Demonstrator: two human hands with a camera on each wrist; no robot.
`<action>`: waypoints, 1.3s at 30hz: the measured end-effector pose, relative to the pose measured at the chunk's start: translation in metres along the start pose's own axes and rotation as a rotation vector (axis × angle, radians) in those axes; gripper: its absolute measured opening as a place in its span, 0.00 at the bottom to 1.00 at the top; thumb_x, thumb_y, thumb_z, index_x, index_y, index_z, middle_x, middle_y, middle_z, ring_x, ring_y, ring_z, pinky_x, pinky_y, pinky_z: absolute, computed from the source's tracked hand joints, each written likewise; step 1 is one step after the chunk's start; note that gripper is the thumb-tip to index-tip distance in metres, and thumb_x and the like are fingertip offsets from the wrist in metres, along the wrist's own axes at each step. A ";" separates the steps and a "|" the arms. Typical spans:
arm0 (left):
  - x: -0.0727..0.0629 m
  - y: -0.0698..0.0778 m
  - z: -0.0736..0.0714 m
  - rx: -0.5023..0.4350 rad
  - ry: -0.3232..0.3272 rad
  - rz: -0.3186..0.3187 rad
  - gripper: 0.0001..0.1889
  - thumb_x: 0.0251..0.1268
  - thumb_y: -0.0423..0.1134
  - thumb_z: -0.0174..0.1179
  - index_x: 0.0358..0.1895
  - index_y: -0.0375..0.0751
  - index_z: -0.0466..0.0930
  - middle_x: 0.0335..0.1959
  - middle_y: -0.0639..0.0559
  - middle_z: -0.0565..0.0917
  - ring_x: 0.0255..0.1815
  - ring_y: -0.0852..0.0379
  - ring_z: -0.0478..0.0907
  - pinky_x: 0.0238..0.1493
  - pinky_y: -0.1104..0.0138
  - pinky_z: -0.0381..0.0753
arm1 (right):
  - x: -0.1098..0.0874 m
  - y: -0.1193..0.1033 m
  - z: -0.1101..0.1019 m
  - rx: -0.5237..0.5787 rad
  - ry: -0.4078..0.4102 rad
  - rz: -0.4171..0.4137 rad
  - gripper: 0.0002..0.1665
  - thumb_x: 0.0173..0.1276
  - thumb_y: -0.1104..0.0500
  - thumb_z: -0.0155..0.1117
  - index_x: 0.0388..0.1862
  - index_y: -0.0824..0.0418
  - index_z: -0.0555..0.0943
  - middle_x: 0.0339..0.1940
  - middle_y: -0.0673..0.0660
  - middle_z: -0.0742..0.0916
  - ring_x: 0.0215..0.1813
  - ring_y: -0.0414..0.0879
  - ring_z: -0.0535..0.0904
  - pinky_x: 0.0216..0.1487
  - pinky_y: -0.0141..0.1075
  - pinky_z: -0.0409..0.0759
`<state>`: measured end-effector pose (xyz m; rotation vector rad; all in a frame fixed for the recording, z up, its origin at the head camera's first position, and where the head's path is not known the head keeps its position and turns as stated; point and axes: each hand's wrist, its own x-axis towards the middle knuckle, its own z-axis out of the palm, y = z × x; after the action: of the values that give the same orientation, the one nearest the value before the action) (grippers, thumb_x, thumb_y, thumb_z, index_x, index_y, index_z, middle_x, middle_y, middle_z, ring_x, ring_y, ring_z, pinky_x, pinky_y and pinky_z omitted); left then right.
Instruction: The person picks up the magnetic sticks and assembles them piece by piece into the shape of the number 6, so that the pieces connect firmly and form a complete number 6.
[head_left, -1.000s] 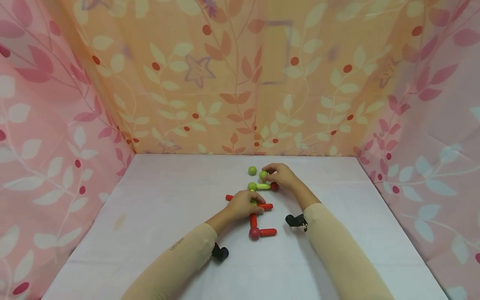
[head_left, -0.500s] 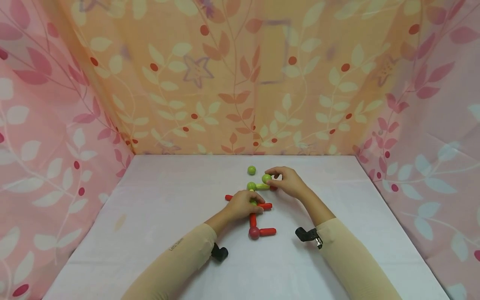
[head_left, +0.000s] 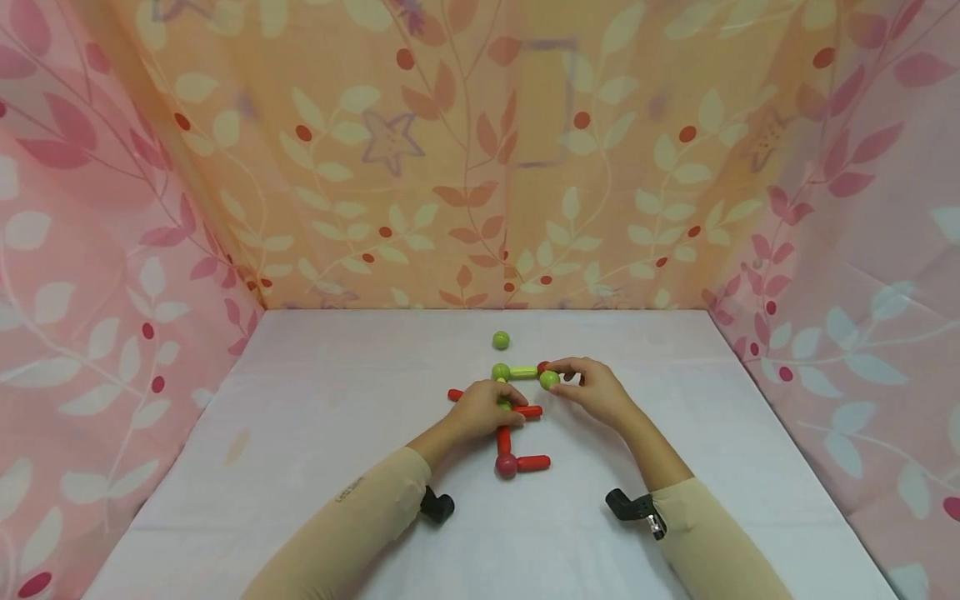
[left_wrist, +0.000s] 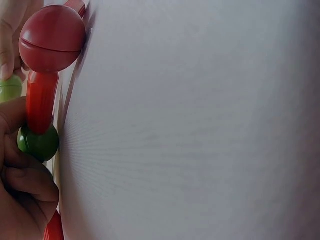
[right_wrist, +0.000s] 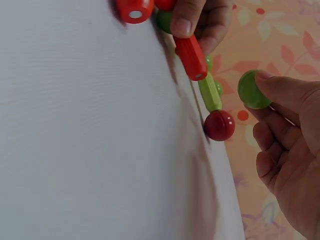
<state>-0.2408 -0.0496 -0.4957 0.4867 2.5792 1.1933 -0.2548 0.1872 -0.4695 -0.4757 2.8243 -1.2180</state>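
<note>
The person's left hand point(head_left: 480, 410) is just beyond the pink ball point(head_left: 507, 465) and slightly left of it, back upward, thumb and fingers curled in a grip. Farther beyond the ball and to its right, the right hand point(head_left: 600, 392) pinches with thumb and fingertips. Both sleeved forearms point(head_left: 352, 521) slant in, one on each side of it, wrists bare.

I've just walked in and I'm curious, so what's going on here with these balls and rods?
The person's left hand grips a middle green ball in a figure of joined red and yellow-green rods and balls on the white table. The right hand pinches another green ball, held above the table and apart from the figure's dark red ball. A loose green ball lies beyond the figure.
</note>
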 end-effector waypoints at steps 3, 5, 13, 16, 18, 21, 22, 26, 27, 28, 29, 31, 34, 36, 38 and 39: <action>0.000 0.001 -0.001 -0.003 -0.001 -0.005 0.10 0.47 0.47 0.69 0.36 0.62 0.83 0.31 0.65 0.80 0.36 0.59 0.72 0.31 0.67 0.74 | -0.006 0.005 0.003 -0.010 0.011 0.020 0.21 0.53 0.45 0.69 0.47 0.42 0.80 0.38 0.44 0.81 0.42 0.46 0.72 0.38 0.39 0.71; -0.001 0.001 -0.002 0.001 -0.001 -0.006 0.11 0.47 0.47 0.69 0.37 0.62 0.83 0.31 0.65 0.80 0.37 0.59 0.71 0.31 0.67 0.74 | -0.010 0.007 0.006 -0.013 0.016 0.016 0.21 0.52 0.46 0.70 0.47 0.43 0.80 0.37 0.44 0.81 0.41 0.45 0.72 0.38 0.39 0.71; -0.002 0.000 -0.002 0.008 0.007 0.006 0.10 0.48 0.48 0.69 0.36 0.63 0.83 0.32 0.64 0.79 0.38 0.59 0.70 0.31 0.66 0.73 | -0.020 0.018 0.018 0.078 -0.048 0.095 0.19 0.53 0.48 0.70 0.45 0.41 0.80 0.36 0.45 0.82 0.39 0.45 0.74 0.38 0.38 0.73; -0.001 0.001 -0.001 -0.003 0.002 0.005 0.10 0.48 0.48 0.69 0.36 0.63 0.83 0.33 0.63 0.79 0.37 0.59 0.71 0.30 0.66 0.73 | -0.022 0.020 0.019 0.100 -0.076 0.121 0.19 0.53 0.49 0.70 0.46 0.42 0.80 0.34 0.46 0.82 0.38 0.45 0.75 0.38 0.38 0.73; -0.002 0.002 -0.001 -0.006 -0.001 0.003 0.10 0.48 0.47 0.69 0.36 0.63 0.83 0.32 0.63 0.79 0.36 0.59 0.71 0.30 0.66 0.73 | -0.024 0.019 0.020 0.116 -0.088 0.119 0.20 0.54 0.51 0.70 0.47 0.44 0.80 0.35 0.47 0.82 0.39 0.45 0.75 0.39 0.38 0.73; -0.002 0.003 -0.002 0.001 -0.005 0.005 0.10 0.48 0.47 0.69 0.36 0.61 0.83 0.32 0.64 0.79 0.36 0.59 0.71 0.30 0.66 0.73 | -0.025 0.018 0.021 0.132 -0.099 0.115 0.20 0.54 0.52 0.70 0.47 0.46 0.81 0.35 0.47 0.83 0.39 0.45 0.75 0.39 0.39 0.73; -0.002 0.003 -0.002 0.007 -0.006 0.009 0.10 0.48 0.47 0.69 0.36 0.61 0.83 0.32 0.64 0.79 0.36 0.59 0.71 0.31 0.66 0.73 | -0.025 0.018 0.022 0.135 -0.102 0.117 0.19 0.54 0.52 0.70 0.47 0.46 0.81 0.34 0.47 0.83 0.38 0.45 0.75 0.38 0.39 0.73; -0.001 0.002 -0.001 0.036 0.002 0.032 0.10 0.48 0.47 0.69 0.36 0.60 0.83 0.31 0.66 0.79 0.37 0.60 0.71 0.32 0.66 0.72 | -0.025 0.017 0.023 0.140 -0.109 0.118 0.19 0.54 0.53 0.70 0.47 0.46 0.81 0.35 0.47 0.83 0.39 0.45 0.75 0.38 0.39 0.74; 0.000 0.002 -0.001 0.041 0.005 0.037 0.10 0.48 0.47 0.69 0.36 0.60 0.83 0.31 0.67 0.79 0.37 0.60 0.71 0.33 0.66 0.72 | -0.025 0.017 0.023 0.140 -0.108 0.117 0.19 0.54 0.53 0.70 0.47 0.47 0.81 0.35 0.46 0.83 0.39 0.45 0.75 0.38 0.39 0.74; 0.000 0.001 -0.001 0.044 0.006 0.040 0.10 0.48 0.48 0.69 0.36 0.60 0.83 0.31 0.67 0.79 0.37 0.61 0.71 0.33 0.66 0.71 | -0.025 0.017 0.023 0.142 -0.108 0.117 0.19 0.54 0.53 0.70 0.47 0.47 0.81 0.36 0.46 0.83 0.39 0.45 0.75 0.38 0.39 0.74; 0.001 0.001 -0.001 0.046 0.008 0.041 0.10 0.48 0.48 0.69 0.36 0.61 0.83 0.31 0.67 0.79 0.37 0.61 0.71 0.33 0.66 0.71 | -0.025 0.017 0.023 0.143 -0.109 0.116 0.19 0.54 0.53 0.70 0.47 0.47 0.81 0.36 0.46 0.83 0.40 0.45 0.75 0.39 0.39 0.74; 0.002 0.001 -0.001 0.044 0.009 0.038 0.10 0.48 0.48 0.69 0.36 0.61 0.83 0.31 0.67 0.79 0.37 0.61 0.71 0.33 0.66 0.72 | -0.025 0.017 0.023 0.142 -0.109 0.119 0.19 0.54 0.53 0.70 0.47 0.47 0.81 0.36 0.46 0.83 0.40 0.45 0.75 0.40 0.39 0.73; 0.002 0.001 -0.001 0.050 0.010 0.028 0.10 0.48 0.48 0.69 0.36 0.62 0.84 0.31 0.67 0.79 0.38 0.61 0.70 0.33 0.66 0.72 | -0.024 0.018 0.023 0.136 -0.113 0.114 0.19 0.54 0.53 0.70 0.47 0.46 0.81 0.36 0.47 0.82 0.40 0.45 0.74 0.39 0.39 0.73; 0.003 0.002 -0.001 0.052 0.011 0.021 0.10 0.48 0.48 0.69 0.36 0.62 0.84 0.31 0.67 0.79 0.39 0.61 0.70 0.33 0.66 0.72 | -0.024 0.019 0.023 0.128 -0.116 0.108 0.18 0.54 0.53 0.70 0.46 0.44 0.80 0.35 0.47 0.82 0.39 0.46 0.74 0.39 0.39 0.73; 0.003 0.002 -0.001 0.057 0.012 0.015 0.10 0.47 0.48 0.69 0.37 0.62 0.84 0.31 0.68 0.79 0.39 0.61 0.70 0.33 0.66 0.72 | -0.023 0.020 0.022 0.123 -0.122 0.102 0.18 0.54 0.52 0.70 0.45 0.44 0.80 0.35 0.48 0.81 0.39 0.46 0.74 0.39 0.39 0.73; 0.003 0.002 -0.001 0.058 0.012 0.013 0.10 0.47 0.48 0.69 0.37 0.62 0.84 0.31 0.68 0.79 0.39 0.61 0.70 0.33 0.66 0.72 | -0.022 0.021 0.022 0.123 -0.126 0.096 0.18 0.54 0.52 0.70 0.45 0.45 0.80 0.35 0.48 0.81 0.39 0.46 0.74 0.39 0.39 0.73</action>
<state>-0.2435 -0.0481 -0.4939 0.5104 2.6312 1.1310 -0.2357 0.1916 -0.5018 -0.3911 2.6169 -1.2856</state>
